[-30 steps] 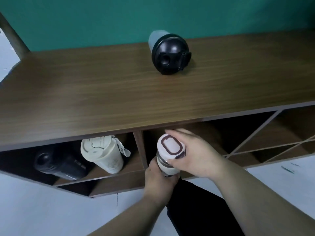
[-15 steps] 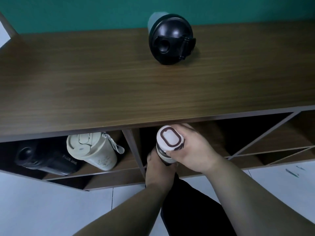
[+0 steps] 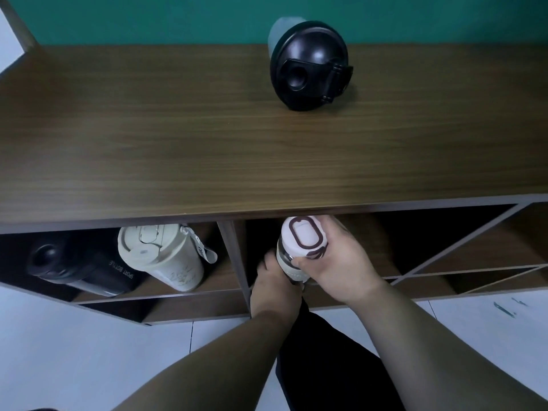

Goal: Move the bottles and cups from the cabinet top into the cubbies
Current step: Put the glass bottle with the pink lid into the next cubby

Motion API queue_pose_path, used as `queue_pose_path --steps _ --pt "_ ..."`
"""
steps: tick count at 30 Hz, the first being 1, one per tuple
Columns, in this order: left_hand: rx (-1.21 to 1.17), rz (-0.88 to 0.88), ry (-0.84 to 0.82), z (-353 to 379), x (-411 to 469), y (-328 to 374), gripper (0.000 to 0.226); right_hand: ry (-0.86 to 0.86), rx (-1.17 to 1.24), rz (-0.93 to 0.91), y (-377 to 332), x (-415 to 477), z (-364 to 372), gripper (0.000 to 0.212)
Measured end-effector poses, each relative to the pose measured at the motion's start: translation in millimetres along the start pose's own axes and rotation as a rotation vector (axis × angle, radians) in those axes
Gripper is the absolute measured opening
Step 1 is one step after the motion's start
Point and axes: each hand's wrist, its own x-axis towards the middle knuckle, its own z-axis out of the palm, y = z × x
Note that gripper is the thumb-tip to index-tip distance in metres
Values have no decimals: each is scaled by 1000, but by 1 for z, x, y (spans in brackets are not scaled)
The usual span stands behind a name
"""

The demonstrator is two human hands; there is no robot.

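Teal wall (image 3: 148,16) fills the top of the frame behind a long wooden cabinet top (image 3: 178,143), with pale floor tiles (image 3: 74,351) along the bottom.

Left cubby (image 3: 178,295), lower left of the frame: two items are already stored. A black sport bottle (image 3: 86,268) lies on its side with its cap toward the viewer; just beside it, to the right, a cream tumbler (image 3: 161,256) leans at a tilt, its strap tag hanging off the right edge. Both sit under the top board, so this compartment appears full.

Centre cubby (image 3: 370,247), lower centre of the frame: a white-lidded bottle (image 3: 302,237) is positioned at the opening, lid toward the camera, base directed into the dark interior. The left hand (image 3: 275,286) wraps the lower body from below and the left, fingers curled against it, presumably to carry the weight and steer the base past the divider. The right hand (image 3: 341,262) is pressed closed around the lid end from the right, thumb on the near side, likely to set the tilt and clear the top board edge.

Upper right of centre: a black-lidded shaker (image 3: 308,66) stands on the cabinet top near the wall, untouched. It is judged to be the remaining item to transfer.

Right of frame: further cubbies with diagonal dividers (image 3: 444,256) hold nothing visible.
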Motion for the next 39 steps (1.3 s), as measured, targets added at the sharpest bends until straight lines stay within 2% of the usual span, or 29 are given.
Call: queue_pose_path --steps 9,16,19,23,27,29,31,34,36,39 --pt "-81 22 13 -7 3 -3 51 96 7 31 0 -6 11 63" --pt "-98 -2 -15 -11 1 -3 59 103 -14 48 -3 -7 13 64" --pt "-121 5 -38 -10 1 -4 69 83 -4 69 -5 -9 9 62" --pt "-234 6 -63 -14 -10 -4 89 42 38 114 -9 -15 1 82" --pt "-438 -25 -143 -22 -34 -20 83 -30 -102 180 -10 -26 -13 112" --pt "-412 -19 -218 -36 -53 -21 77 -75 -162 212 -17 -37 -24 121" --pt "-321 29 -214 -58 -69 -20 60 -51 -172 192 -28 -49 -33 110" --pt "-290 203 -134 -91 -84 -16 37 152 -162 103 -50 -72 -44 71" --pt "-337 277 -102 -114 -93 -10 34 329 -107 57 -70 -86 -48 47" --pt "-409 342 -94 -142 -106 -6 40 449 26 2 -108 -98 -49 40"
